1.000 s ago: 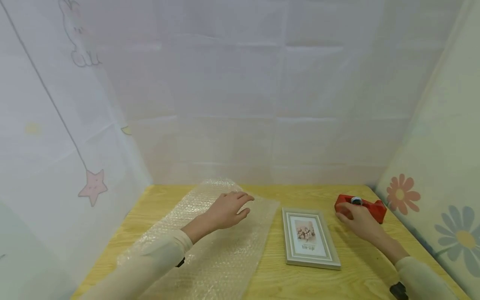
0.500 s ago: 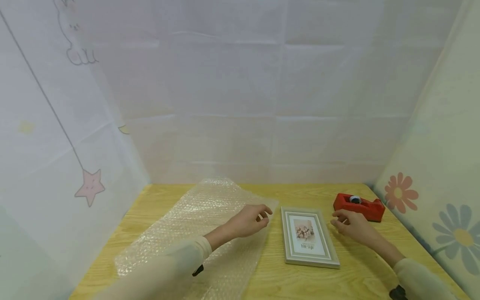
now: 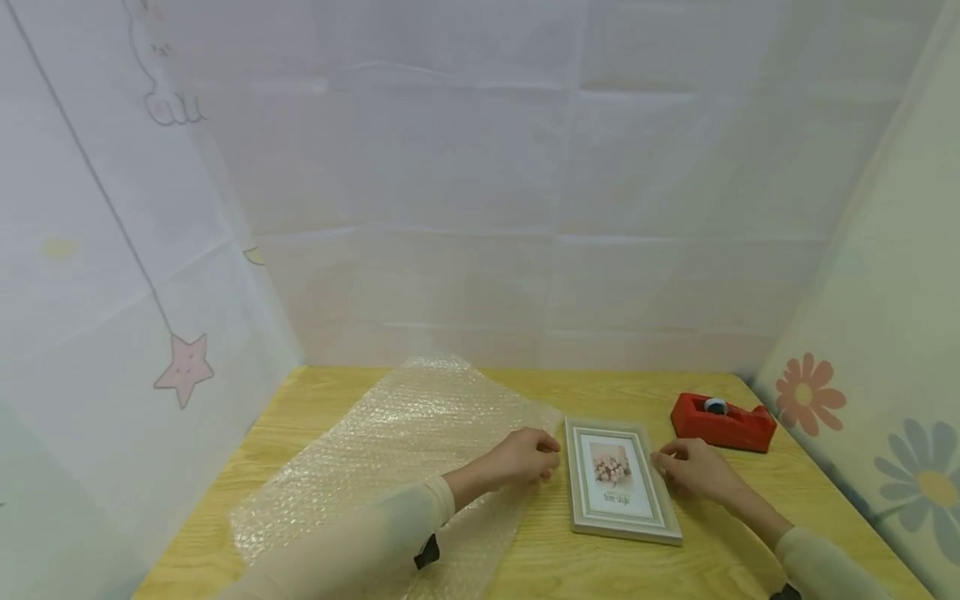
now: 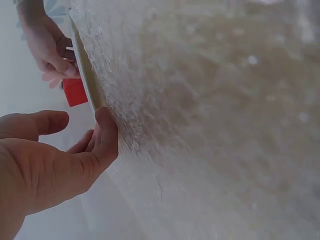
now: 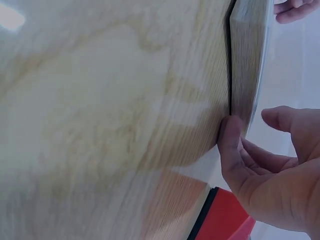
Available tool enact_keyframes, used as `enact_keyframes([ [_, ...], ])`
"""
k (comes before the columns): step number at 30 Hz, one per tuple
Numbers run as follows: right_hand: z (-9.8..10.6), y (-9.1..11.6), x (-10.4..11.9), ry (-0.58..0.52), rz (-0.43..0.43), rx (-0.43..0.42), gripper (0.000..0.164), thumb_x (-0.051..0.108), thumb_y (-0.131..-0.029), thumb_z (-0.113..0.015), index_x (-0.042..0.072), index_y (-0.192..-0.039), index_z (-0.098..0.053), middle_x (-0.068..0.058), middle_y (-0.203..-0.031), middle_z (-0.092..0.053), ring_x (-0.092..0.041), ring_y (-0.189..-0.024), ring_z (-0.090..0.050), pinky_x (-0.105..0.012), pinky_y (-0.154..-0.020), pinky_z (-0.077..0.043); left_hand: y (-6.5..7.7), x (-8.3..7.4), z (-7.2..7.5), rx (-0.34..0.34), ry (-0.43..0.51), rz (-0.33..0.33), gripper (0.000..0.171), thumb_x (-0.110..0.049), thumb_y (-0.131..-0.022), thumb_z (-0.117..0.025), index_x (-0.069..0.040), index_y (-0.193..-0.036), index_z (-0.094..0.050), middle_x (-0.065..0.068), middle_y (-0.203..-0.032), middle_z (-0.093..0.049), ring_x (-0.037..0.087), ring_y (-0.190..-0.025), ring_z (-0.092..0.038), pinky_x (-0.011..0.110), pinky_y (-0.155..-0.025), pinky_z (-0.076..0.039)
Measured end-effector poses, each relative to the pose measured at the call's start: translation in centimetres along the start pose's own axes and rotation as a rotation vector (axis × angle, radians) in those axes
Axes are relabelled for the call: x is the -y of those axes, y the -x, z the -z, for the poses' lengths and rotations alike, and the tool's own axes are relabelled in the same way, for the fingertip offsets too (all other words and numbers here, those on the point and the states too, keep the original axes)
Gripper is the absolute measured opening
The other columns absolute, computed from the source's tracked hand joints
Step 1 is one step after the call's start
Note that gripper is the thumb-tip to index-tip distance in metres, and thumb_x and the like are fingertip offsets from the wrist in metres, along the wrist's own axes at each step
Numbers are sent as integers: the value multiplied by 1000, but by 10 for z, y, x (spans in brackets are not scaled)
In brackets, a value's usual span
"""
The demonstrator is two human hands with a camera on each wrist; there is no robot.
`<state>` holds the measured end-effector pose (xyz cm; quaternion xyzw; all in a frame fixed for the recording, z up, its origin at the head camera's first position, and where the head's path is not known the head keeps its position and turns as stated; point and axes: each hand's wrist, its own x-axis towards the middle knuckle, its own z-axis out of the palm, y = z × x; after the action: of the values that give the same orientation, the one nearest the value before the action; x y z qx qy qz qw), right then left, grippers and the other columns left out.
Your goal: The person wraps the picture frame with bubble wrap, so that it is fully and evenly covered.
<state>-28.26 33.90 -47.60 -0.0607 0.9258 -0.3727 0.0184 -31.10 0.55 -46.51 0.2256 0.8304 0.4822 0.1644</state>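
Observation:
A silver-white picture frame point(image 3: 626, 479) with a flower print lies face up on the wooden table. My left hand point(image 3: 528, 456) is just left of it, over the edge of the bubble wrap point(image 3: 390, 450). In the left wrist view its fingers bend loosely near the frame's side, the thumb held apart; contact is unclear. My right hand point(image 3: 696, 469) is at the frame's right side. The right wrist view has its fingertips point(image 5: 231, 129) at the frame's side edge point(image 5: 246, 65), where they seem to touch, while the thumb stands off it. Neither hand grips the frame.
A red tape dispenser point(image 3: 723, 423) stands behind my right hand, near the table's right edge. The bubble wrap sheet spreads flat over the left half of the table point(image 3: 540, 562). Fabric walls point(image 3: 450, 275) with printed drawings enclose the back and both sides.
My left hand has moved right across the bubble wrap to the frame's left side. My right hand has come away from the tape dispenser to the frame's right edge. The frame has stayed put.

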Motion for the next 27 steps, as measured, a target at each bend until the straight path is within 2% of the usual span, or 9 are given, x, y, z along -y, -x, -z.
enact_keyframes([
  [5, -6, 5, 8, -9, -36, -7, 26, 20, -99, -68, -4, -110, -71, -4, -83, -66, -19, -70, -63, -34, -57, -55, -2, -2, -6, -8, 135, 57, 31, -7, -96, -64, 6, -124, -63, 6, -100, -63, 25, -81, -68, 37, -70, -58],
  [7, -9, 6, 10, -8, -51, -15, 26, 18, -98, -69, -5, -111, -71, -5, -83, -66, -19, -69, -64, -34, -56, -55, -1, -3, -8, -3, 172, 70, 36, -2, -93, -62, 9, -127, -60, 8, -100, -63, 27, -83, -68, 38, -71, -59],
  [12, -15, 7, 13, 26, -46, -47, 28, 16, -96, -71, -7, -112, -69, -5, -85, -67, -18, -70, -63, -33, -56, -54, 3, -7, -11, -2, 209, 96, 49, 6, -89, -61, 15, -136, -51, 12, -107, -61, 26, -90, -67, 39, -75, -59],
  [18, -18, 9, 17, 94, -29, -43, 37, 20, -93, -75, -10, -113, -69, -4, -90, -70, -18, -81, -64, -34, -67, -54, 0, -7, -17, 24, 269, 157, 35, 9, -89, -64, 12, -124, -60, 12, -101, -58, 26, -81, -65, 37, -71, -59],
  [22, -16, 11, 22, 109, -22, -54, 39, 18, -92, -75, -13, -114, -68, -7, -93, -71, -21, -86, -65, -38, -72, -55, -3, -9, -18, 33, 367, 185, 50, 12, -86, -61, 16, -135, -52, 15, -107, -60, 25, -88, -65, 40, -73, -60],
  [25, -16, 10, 25, 101, -35, -55, 37, 16, -91, -75, -13, -114, -69, -7, -92, -71, -19, -83, -65, -36, -69, -55, -3, -12, -17, 34, 434, 187, 56, 14, -86, -59, 18, -140, -45, 18, -112, -59, 26, -93, -65, 43, -74, -60],
  [27, -15, 10, 26, 91, -44, -56, 35, 14, -91, -75, -12, -113, -69, -6, -91, -71, -17, -79, -63, -33, -65, -54, -2, -13, -17, 32, 458, 184, 50, 15, -87, -60, 17, -137, -50, 19, -110, -60, 27, -90, -64, 43, -73, -60],
])
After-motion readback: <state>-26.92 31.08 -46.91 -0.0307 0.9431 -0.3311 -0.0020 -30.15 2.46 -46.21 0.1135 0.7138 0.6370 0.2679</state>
